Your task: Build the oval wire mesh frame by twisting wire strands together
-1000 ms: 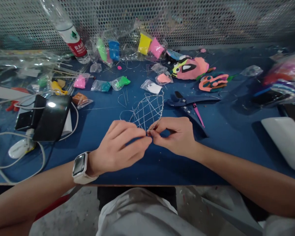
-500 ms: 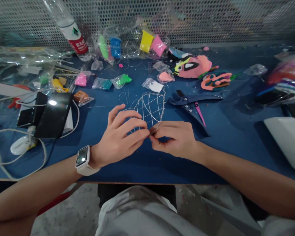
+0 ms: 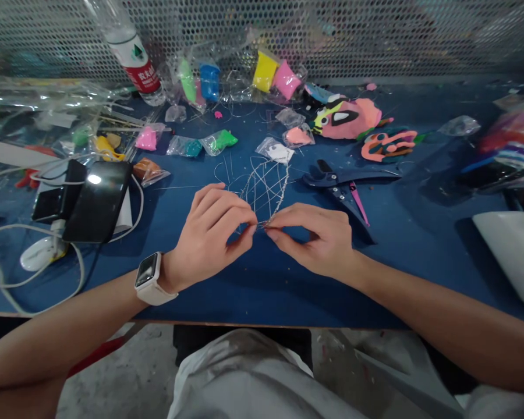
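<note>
Two pinches on the wire frame [image 3: 268, 189], at twelve o'clock above the desk [image 3: 262, 285], now almost meet, because my left hand [image 3: 212, 233], before more spread, has closed beside my right hand [image 3: 321, 235], so its near end seems steadier.

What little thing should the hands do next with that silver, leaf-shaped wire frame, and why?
Maybe the right hand should twist the near end of the leaf-shaped silver wire frame slightly while the left hand steadies it: both pinch close together there, and its rim looks twisted.
</note>
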`<action>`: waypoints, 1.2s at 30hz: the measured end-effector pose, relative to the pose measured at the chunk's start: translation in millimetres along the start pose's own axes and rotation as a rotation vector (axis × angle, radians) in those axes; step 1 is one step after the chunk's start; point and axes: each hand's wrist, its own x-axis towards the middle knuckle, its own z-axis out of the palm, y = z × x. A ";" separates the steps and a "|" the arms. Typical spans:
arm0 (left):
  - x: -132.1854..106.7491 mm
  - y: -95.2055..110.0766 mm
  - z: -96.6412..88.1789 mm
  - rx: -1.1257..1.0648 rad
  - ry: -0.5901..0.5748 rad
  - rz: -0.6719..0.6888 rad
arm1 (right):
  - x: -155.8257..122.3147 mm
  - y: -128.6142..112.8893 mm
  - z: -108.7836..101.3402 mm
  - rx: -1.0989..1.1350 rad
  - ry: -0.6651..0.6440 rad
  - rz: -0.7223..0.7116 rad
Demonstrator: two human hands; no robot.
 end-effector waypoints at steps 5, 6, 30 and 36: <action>0.9 0.4 -0.2 -0.047 -0.008 -0.063 | -1.3 1.6 -1.2 -0.026 0.000 -0.015; 0.6 0.3 0.3 -0.052 -0.014 -0.084 | -1.3 1.3 -1.6 -0.023 -0.007 0.000; 1.0 2.5 0.3 -0.252 -0.058 -0.136 | -1.1 -0.8 -3.6 0.008 -0.075 0.025; -1.0 -3.3 2.3 -0.183 -0.043 -0.051 | -2.4 -1.0 -3.9 0.016 -0.066 0.034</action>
